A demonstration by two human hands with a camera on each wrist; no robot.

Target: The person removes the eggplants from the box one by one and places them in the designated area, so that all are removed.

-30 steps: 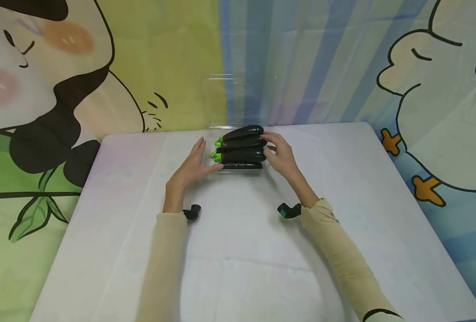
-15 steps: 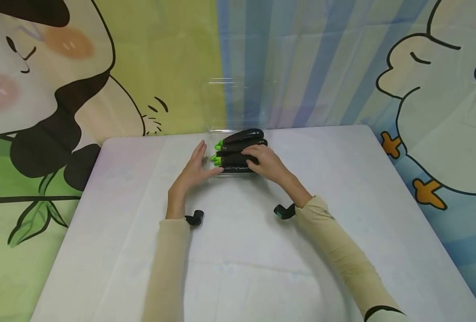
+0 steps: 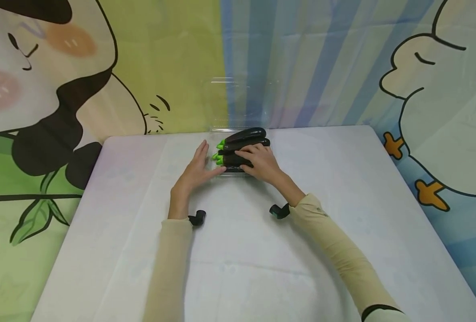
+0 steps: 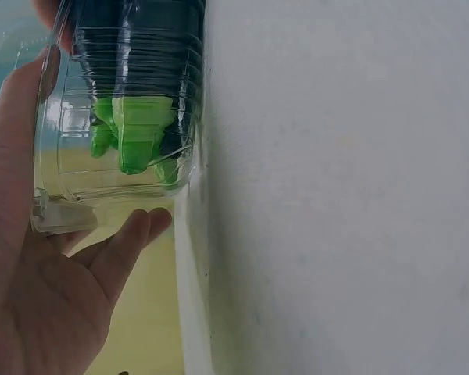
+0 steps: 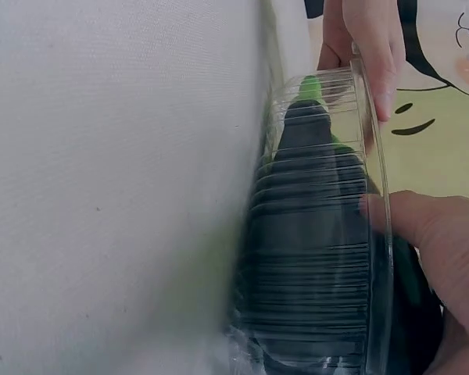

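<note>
Several black eggplants (image 3: 246,133) with green stem ends lie side by side in a clear plastic clamshell box (image 4: 70,168) on the table. My left hand (image 3: 194,173) is at the stem end of the box, its thumb on the near rim and its fingers straight along the left side. My right hand (image 3: 262,164) reaches over the near part of the box. Its bent fingers and thumb hold a near eggplant (image 5: 297,242), and part of that eggplant is hidden under the hand. In the right wrist view the right thumb (image 5: 430,223) dips inside the rim.
The box's clear lid (image 3: 242,100) stands raised at the back, against a cartoon-printed backdrop (image 3: 173,67). A white cloth covers the table (image 3: 238,250), and the box sits close to its far edge. Both wrists wear small black cameras (image 3: 197,218).
My right hand has moved left and inward, from the eggplants' blunt ends onto the near eggplants in the box. The left hand has stayed at the box's left side.
</note>
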